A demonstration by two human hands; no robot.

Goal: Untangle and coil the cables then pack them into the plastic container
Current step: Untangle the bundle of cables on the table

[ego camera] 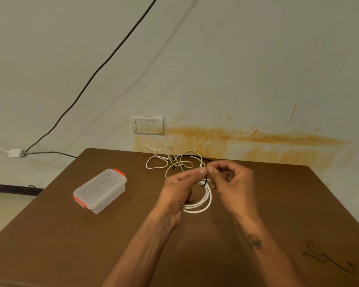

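Observation:
A white cable (pixel 203 204) hangs in several loops from my left hand (pixel 180 187), which grips the coil above the brown table (pixel 71 245). My right hand (pixel 232 181) pinches the cable near my left thumb, where a thin black cable (pixel 203 183) crosses the white one. The loose remainder of the white cable (pixel 166 162) lies tangled on the table behind my hands, near the wall. The clear plastic container (pixel 101 190) with orange clips sits shut on the table to the left.
A wall socket plate (pixel 147 125) is on the stained wall behind the table. A black cable (pixel 91 77) runs up the wall from a white adapter (pixel 16 153) at the left. Scratch marks (pixel 327 257) show on the table's right front.

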